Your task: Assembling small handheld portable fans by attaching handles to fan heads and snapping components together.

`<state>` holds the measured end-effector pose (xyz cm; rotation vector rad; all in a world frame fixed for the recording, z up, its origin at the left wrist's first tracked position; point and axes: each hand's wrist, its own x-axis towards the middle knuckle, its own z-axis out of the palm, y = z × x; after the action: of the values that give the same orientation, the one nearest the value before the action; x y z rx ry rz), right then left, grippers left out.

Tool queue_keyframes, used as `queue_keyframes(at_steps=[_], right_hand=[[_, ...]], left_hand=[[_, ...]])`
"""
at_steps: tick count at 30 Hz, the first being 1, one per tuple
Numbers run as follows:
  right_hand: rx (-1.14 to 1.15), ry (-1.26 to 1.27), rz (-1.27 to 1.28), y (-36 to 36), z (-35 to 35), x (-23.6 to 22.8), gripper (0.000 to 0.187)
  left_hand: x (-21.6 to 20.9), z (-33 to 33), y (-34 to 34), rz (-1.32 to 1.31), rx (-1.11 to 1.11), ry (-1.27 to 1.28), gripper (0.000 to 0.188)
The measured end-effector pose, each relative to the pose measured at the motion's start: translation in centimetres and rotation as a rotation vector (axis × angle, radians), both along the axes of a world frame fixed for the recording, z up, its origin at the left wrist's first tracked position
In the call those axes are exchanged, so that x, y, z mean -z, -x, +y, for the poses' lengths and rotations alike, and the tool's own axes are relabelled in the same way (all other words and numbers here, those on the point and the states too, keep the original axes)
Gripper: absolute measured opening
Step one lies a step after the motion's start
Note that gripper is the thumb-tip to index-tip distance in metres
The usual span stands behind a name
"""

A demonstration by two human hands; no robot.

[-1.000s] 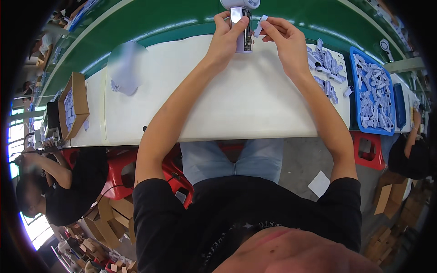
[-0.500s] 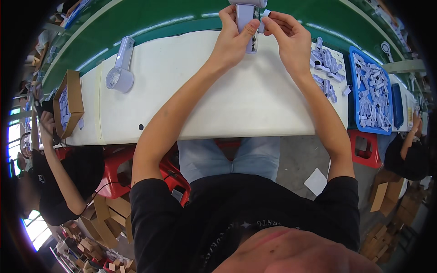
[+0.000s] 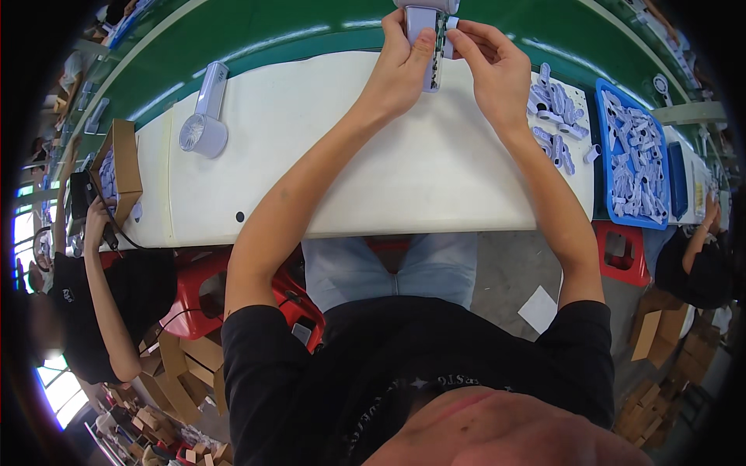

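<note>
At the far edge of the white table, my left hand is wrapped round a pale lavender handheld device. One side of its body is uncovered and shows a dark strip of inner parts. My left thumb lies along the body. Beside that open side, my right hand pinches a small lavender piece, partly hidden by the fingers; whether it touches the body I cannot tell. A similar device with a round grilled head lies on the table to the left.
Several lavender parts lie on the table's right end, near a blue tray full of similar parts. A cardboard box stands at the left end. A green surface runs beyond the table. Co-workers sit at both sides.
The device has turned slightly, so more of its dark inner strip shows. My right fingers stay close to its side. The left co-worker's hand has moved lower, with a dark tool.
</note>
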<state>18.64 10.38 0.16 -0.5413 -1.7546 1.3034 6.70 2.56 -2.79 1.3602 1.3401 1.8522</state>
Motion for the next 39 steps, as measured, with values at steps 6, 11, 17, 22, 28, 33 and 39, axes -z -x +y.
queue_keyframes(at_steps=[6,11,17,22,28,33,39], right_hand=[[0.008,-0.003,0.018,0.1,0.0,-0.2,0.026],[0.015,0.000,0.029,0.0,0.1,-0.3,0.026],[0.013,-0.002,0.036,0.2,0.1,0.0,0.026],[-0.042,0.001,0.050,0.3,0.6,0.5,0.028],[-0.069,0.005,-0.047,0.2,0.4,0.2,0.031],[-0.039,0.070,-0.050,0.1,0.3,0.0,0.032],[-0.060,0.078,-0.051,0.2,0.3,0.1,0.033]], left_hand=[[0.4,0.3,0.0,-0.011,-0.054,-0.046,0.052],[0.1,0.2,-0.2,0.035,-0.045,-0.016,0.065],[0.6,0.4,0.0,0.032,-0.066,-0.020,0.066],[0.2,0.5,0.1,0.040,-0.081,-0.025,0.058],[-0.4,0.0,0.4,-0.031,-0.045,0.125,0.044],[0.0,-0.3,0.4,0.005,-0.004,0.083,0.064],[0.1,-0.1,0.3,-0.055,-0.004,0.003,0.063]])
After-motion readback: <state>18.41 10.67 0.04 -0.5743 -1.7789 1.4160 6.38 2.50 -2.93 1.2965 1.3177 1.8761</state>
